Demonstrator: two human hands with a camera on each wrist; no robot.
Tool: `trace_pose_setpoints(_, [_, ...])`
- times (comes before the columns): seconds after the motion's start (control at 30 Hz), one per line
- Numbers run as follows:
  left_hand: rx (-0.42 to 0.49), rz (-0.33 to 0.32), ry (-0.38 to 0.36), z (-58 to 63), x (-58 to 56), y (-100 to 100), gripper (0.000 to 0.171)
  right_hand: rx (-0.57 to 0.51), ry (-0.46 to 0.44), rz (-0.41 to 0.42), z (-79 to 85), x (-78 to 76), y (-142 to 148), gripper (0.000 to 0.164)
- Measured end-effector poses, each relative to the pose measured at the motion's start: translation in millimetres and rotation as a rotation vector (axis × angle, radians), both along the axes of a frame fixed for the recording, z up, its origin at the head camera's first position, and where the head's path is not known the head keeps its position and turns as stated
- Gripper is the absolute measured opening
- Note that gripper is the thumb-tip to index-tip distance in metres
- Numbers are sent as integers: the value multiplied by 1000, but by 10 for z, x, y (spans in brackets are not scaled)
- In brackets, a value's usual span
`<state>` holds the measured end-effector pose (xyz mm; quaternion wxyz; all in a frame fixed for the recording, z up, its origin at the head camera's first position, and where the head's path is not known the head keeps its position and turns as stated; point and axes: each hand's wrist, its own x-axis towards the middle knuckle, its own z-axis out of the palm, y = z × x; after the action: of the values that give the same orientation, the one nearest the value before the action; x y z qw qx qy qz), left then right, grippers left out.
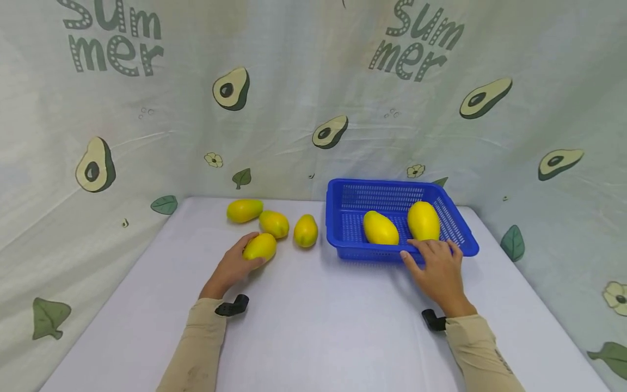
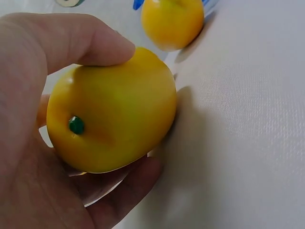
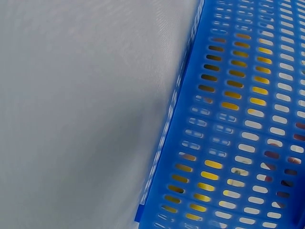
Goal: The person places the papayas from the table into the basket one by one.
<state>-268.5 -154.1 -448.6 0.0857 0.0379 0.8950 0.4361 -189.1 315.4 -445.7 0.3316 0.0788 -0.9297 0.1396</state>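
Observation:
My left hand [image 1: 235, 264] grips a yellow mango [image 1: 261, 247] low over the table, its thumb on the near side. The left wrist view shows the thumb across the top of that mango [image 2: 114, 109], fingers beneath, and a green stem spot facing the camera. Three more mangoes, one at the back left [image 1: 245, 210], a middle one [image 1: 274, 224] and one to the right [image 1: 306, 231], lie close by. My right hand [image 1: 441, 272] holds the front rim of a blue basket [image 1: 352, 253], fingers over the edge. Two mangoes, a left one [image 1: 381, 228] and a right one [image 1: 423, 220], lie inside.
The table [image 1: 313, 326] has a white cover. Behind it hangs a cloth [image 1: 284, 163] printed with avocados and leaves. In the right wrist view, the basket's slotted wall [image 3: 224, 114] fills the right side, with yellow showing through the slots.

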Motion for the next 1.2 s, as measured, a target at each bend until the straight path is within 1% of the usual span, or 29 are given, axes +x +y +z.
trace_pose_setpoints(0.2, [45,24,-21,-30,-28,-34,75,-1,-5,2,-7,-9,-2,39])
trace_pose_setpoints(0.4, [147,74,4,-32,-71,-60,72,2,1,7,39,-31,-7,38])
trace_pose_setpoints(0.47, [169,78,12,-44,-75,-70,72,2,-2,6,37,-29,-7,38])
trace_pose_setpoints(0.6, [186,72,35,-54,-59,-67,72,1,-10,2,10,-15,-3,38])
trace_pose_setpoints(0.8, [204,70,86,-25,-17,-15,70,-3,-5,5,-12,-6,-8,38])
trace_pose_setpoints(1.0, [205,91,87,-21,-25,-6,70,-1,0,10,7,-13,-15,38])
trace_pose_setpoints(1.2, [218,71,88,-18,-40,-15,69,-5,-1,12,19,-14,-11,37])
